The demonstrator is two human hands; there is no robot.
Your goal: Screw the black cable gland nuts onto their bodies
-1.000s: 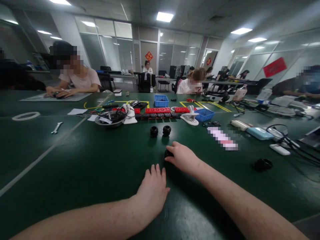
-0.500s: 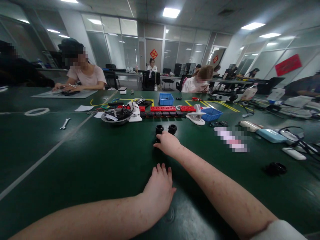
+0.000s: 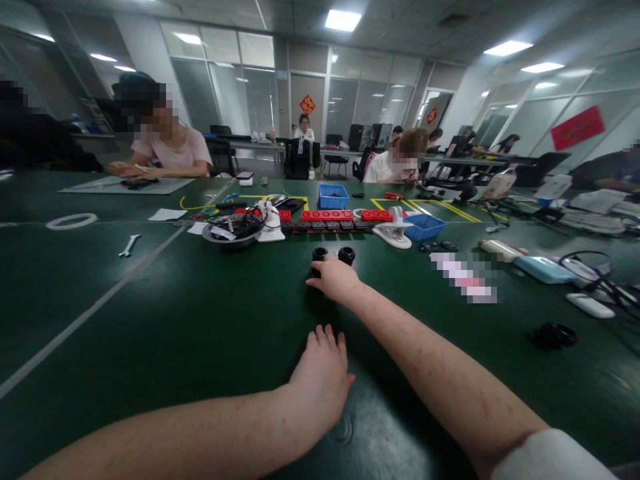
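Observation:
My right hand (image 3: 334, 279) reaches forward across the green table (image 3: 210, 313), its fingers closed round a black round plastic fitting (image 3: 319, 254). The fitting's ringed top shows above the fingers; its lower part is largely hidden. Just to the right stands a similar black fitting (image 3: 347, 255), its base behind my hand. Nearer to me, my left hand (image 3: 321, 380) lies palm down on the table, fingers stretched out and holding nothing. Far off to the right another black fitting (image 3: 555, 335) rests on its side.
Beyond my hands runs a row of red and black sockets (image 3: 327, 216), between two white clip stands (image 3: 271, 222). Blue bins (image 3: 333, 196), a metal bowl of cables (image 3: 231, 233) and a wrench (image 3: 129, 245) lie around. Power banks (image 3: 545, 269) and cables are at right. People sit opposite.
Both hands keep nearly the same places, the right still on the fitting. The whole view has shifted very slightly.

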